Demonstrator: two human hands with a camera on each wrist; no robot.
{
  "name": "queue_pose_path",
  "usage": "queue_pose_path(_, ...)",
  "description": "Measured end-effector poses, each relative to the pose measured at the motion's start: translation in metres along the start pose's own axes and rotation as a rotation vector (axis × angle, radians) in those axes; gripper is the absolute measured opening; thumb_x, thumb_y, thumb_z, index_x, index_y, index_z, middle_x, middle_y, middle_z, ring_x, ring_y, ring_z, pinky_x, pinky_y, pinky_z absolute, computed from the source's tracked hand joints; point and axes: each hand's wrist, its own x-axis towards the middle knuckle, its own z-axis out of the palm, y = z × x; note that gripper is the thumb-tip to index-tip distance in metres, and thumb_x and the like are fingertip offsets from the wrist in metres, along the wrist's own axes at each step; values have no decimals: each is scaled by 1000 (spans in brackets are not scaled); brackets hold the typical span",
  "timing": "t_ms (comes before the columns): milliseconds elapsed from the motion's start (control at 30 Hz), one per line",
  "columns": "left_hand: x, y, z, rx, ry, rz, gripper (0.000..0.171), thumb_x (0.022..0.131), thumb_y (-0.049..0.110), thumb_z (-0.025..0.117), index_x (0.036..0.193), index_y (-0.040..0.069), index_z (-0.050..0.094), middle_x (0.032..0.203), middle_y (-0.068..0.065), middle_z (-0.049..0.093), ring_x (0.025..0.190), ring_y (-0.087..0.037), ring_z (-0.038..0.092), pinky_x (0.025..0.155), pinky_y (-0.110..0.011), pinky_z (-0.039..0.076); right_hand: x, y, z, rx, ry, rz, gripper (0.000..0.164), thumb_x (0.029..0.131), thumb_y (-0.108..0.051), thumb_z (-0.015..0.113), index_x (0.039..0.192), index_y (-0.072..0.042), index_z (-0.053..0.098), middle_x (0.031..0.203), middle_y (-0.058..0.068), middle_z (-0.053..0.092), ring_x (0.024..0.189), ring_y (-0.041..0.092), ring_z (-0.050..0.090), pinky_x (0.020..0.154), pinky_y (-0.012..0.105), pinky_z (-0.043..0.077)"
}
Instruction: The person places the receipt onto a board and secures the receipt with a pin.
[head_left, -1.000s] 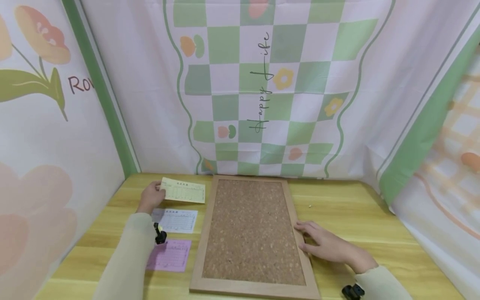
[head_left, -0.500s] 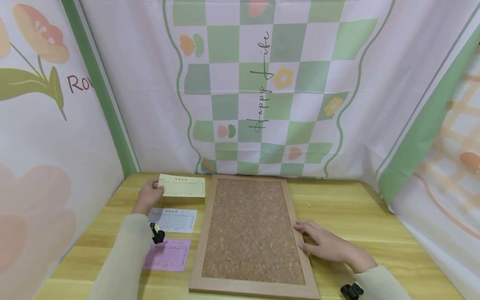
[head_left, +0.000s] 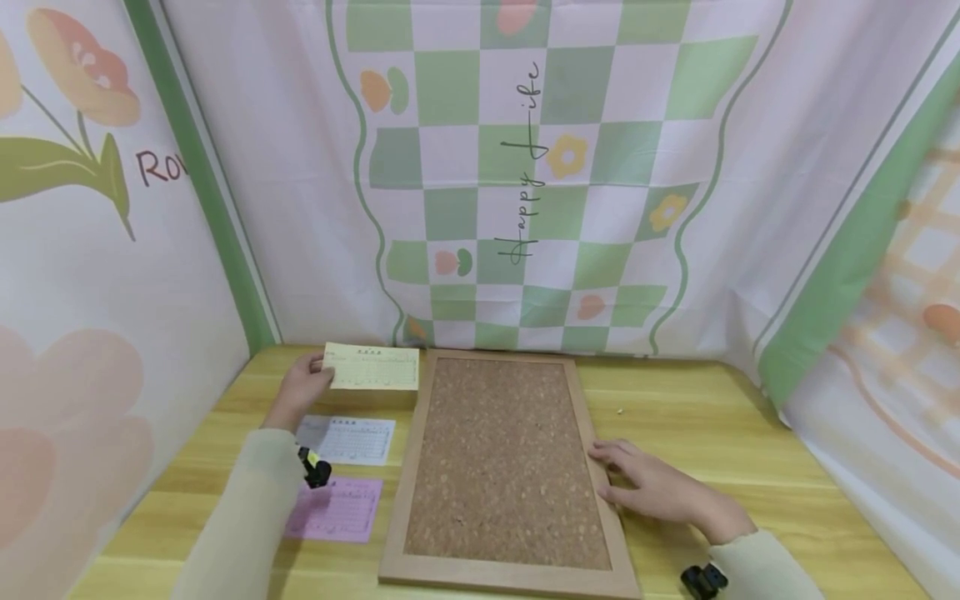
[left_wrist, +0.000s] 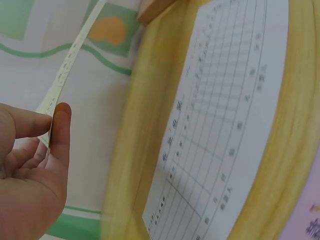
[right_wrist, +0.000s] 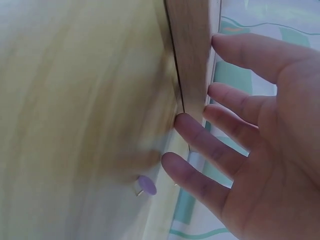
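Note:
Between thumb and fingers my left hand pinches the left end of a yellow printed form. The left wrist view shows this form nearly edge-on, raised off the table. Its right end reaches the upper left corner of a wood-framed cork board. Below the hand lie a white form and a pink form, partly covered by the sleeve and wrist camera. My right hand has its fingers extended, with fingertips touching the board's right frame edge.
A purple-headed thumbtack lies on the wooden table to the right of the board. Printed curtains hang behind the table and at both sides.
My left hand has lifted the yellow form and tilted it more upright, then shifted it slightly right toward the board's corner. The right hand stays at the board's edge.

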Motion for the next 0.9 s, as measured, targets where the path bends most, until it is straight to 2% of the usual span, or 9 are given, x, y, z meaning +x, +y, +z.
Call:
queue_pose_path(267,1,5,9,-46,4,51,55,103,14,47,152,-4,31,145,-29,45,128,-42,48,107,-52,38,4,1,-1,3,-2,-5,59,98,-35,65,140,5,50,143,26,45,116,37,59,96,53,46)
queue_pose_path(600,-1,8,27,-111,-16,47,57,98,7,48,152,-5,32,142,-28,47,126,-39,49,106,-51,39,7,-2,-5,-48,17,17,52,98,-34,65,135,3,57,138,24,51,114,37,59,95,55,47)
queue_pose_path(900,-4,13,41,-98,-18,31,58,97,9,49,152,-1,32,142,-24,49,125,-37,51,105,-49,41,13,-2,-8,-66,21,1,47,99,-32,64,131,3,59,132,22,56,115,40,58,95,57,46)
